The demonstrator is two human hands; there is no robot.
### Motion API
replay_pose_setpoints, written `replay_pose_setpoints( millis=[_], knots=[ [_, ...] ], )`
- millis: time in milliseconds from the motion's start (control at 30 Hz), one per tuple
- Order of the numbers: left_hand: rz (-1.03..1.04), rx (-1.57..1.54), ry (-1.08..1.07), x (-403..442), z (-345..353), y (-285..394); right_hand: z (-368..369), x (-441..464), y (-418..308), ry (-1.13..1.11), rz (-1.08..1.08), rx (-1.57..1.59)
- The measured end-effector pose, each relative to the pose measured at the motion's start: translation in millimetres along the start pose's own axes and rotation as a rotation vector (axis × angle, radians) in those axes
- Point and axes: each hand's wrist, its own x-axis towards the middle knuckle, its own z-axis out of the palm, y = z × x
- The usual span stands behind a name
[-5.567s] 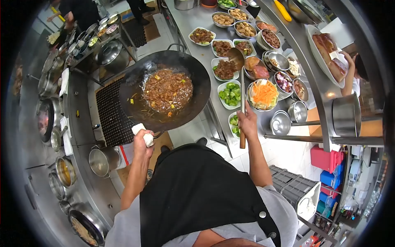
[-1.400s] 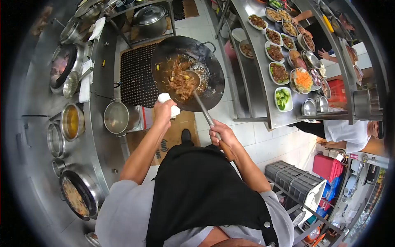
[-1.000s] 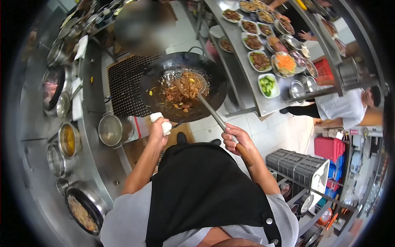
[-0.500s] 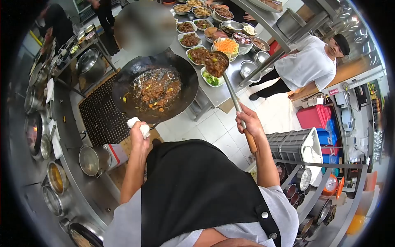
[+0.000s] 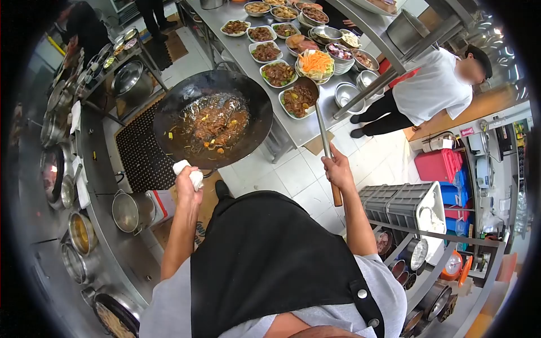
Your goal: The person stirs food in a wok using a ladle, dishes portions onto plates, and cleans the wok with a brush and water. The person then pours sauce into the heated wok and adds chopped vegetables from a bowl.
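My left hand (image 5: 189, 185) is closed around a folded white cloth (image 5: 195, 177) at the near edge of a large black wok (image 5: 169, 141), which it holds up, tilted towards the table. Brown saucy meat (image 5: 214, 127) with yellow and orange bits lies in the wok. Wrapped round the handle of a long ladle (image 5: 325, 135) is my right hand (image 5: 338, 169). The ladle's head is tipped at the rim of a white dish (image 5: 310, 114) at the table's corner; brown meat (image 5: 297, 101) fills that dish, covering most of the greens.
Filled dishes (image 5: 279, 74) stand in rows on the steel table (image 5: 239, 50), beside a bowl of shredded carrot (image 5: 314, 62). A person in a white shirt (image 5: 428, 87) stands to the right. Pots (image 5: 125, 213) line the left counter; a grey crate (image 5: 389, 205) is at right.
The ladle has come down to the corner dish and turned over, and its meat now lies on the greens. The left hand still holds the wok. The person at right has shifted slightly.
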Motion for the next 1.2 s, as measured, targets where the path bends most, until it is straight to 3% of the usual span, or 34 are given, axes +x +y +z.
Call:
replay_pose_setpoints(
  millis=[33,100,200,233,300,433,500,600,733,800,833,900,933,1033,1200],
  knots=[
    [-0.007,0.009,-0.027,-1,-2,0,0,6,11,-0.003,0.0,0.001],
    [-0.005,0.013,-0.024,-3,-3,0,2,18,33,0.138,-0.181,-0.297],
    [0.002,0.02,-0.027,-4,-2,0,1,26,42,0.186,-0.329,-0.384],
    [0.008,0.021,-0.026,-5,-2,0,3,22,38,0.19,-0.328,-0.384],
    [0.009,0.027,-0.028,-8,-2,0,11,11,28,0.208,-0.129,-0.553],
    [0.007,0.025,-0.04,-14,1,0,28,-5,27,0.309,-0.306,-0.241],
    [0.01,0.007,-0.036,-9,-2,-8,40,-15,17,0.256,-0.3,-0.119],
    [0.021,-0.004,-0.047,-7,-4,-12,49,-26,-22,-0.129,-0.089,0.271],
    [0.151,0.049,0.02,-11,6,-17,83,27,-51,-0.248,-0.139,-0.07],
    [0.255,0.141,0.051,-19,13,-12,119,63,-31,-0.185,-0.375,-0.216],
    [0.268,0.134,0.067,-23,20,-6,144,93,7,-0.119,-0.732,-0.247],
    [0.293,0.121,0.064,-9,18,1,169,57,-32,-0.44,-0.119,-0.035],
    [0.277,0.126,0.081,1,14,6,171,47,-44,-0.563,-0.086,-0.01],
    [0.201,0.09,0.092,22,-4,24,164,44,-69,-0.644,-0.088,-0.089],
    [0.199,0.041,0.156,46,1,37,192,105,-72,-0.384,-0.163,-0.207]
  ],
)
